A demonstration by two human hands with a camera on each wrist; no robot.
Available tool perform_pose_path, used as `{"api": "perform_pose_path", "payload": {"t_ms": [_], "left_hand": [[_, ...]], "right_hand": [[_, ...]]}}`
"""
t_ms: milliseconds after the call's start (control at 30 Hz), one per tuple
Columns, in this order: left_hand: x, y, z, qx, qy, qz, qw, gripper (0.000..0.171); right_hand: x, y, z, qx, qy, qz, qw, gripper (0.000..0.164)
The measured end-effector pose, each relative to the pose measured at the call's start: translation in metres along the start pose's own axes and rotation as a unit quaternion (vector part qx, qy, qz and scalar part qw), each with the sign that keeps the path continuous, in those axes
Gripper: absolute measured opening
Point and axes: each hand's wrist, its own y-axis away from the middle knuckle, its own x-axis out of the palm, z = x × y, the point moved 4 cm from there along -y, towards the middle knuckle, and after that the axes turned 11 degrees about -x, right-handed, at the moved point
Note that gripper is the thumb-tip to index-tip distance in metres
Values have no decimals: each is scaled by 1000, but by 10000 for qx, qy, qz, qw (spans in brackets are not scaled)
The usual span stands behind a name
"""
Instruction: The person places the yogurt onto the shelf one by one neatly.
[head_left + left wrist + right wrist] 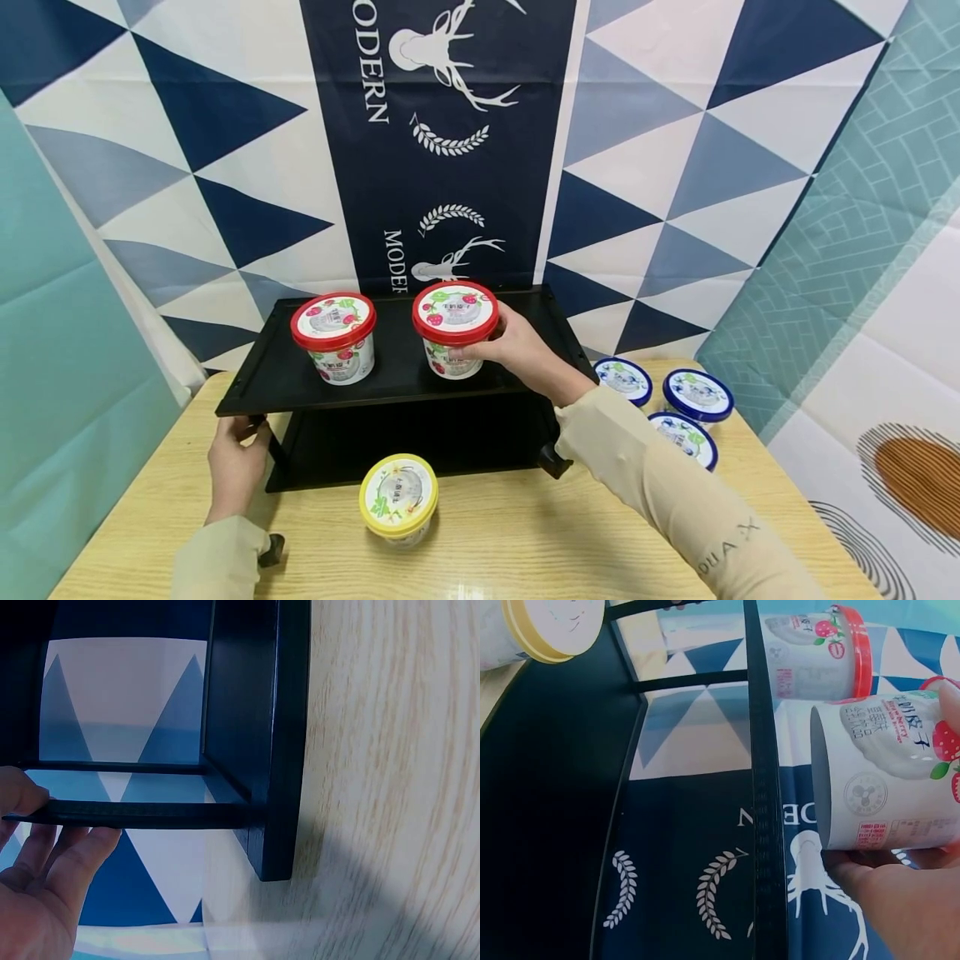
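A black two-tier shelf [255,367] stands on the table. My left hand [236,467] grips a thin black side bar [150,815] at its left end, thumb on one side and fingers on the other. With my right hand [528,354] I hold a strawberry tub with a red lid [455,312] upright over the top board. In the right wrist view a gap shows between this tub's base [821,780] and the board's edge. A second red-lidded tub [333,337] sits on the top board's left part.
A yellow-lidded tub [399,496] stands on the wooden table [322,558] before the shelf. Several blue-lidded tubs [697,395] are grouped right of it, partly behind my right sleeve [652,475]. Patterned cloth [637,108] hangs close behind the shelf.
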Motion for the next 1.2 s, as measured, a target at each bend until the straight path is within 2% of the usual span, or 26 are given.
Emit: {"api": "perform_pose_path", "payload": {"t_ms": [467, 1000, 1200], "left_hand": [[1, 1, 0, -45, 16, 77, 10000, 31], [0, 0, 0, 9, 32, -15, 10000, 28], [0, 0, 1, -49, 34, 77, 10000, 30]], "right_hand": [[7, -12, -4, 86, -152, 235, 9996, 72], [13, -19, -8, 258, -49, 174, 9995, 74], [15, -21, -7, 222, 1, 174, 9996, 73]]}}
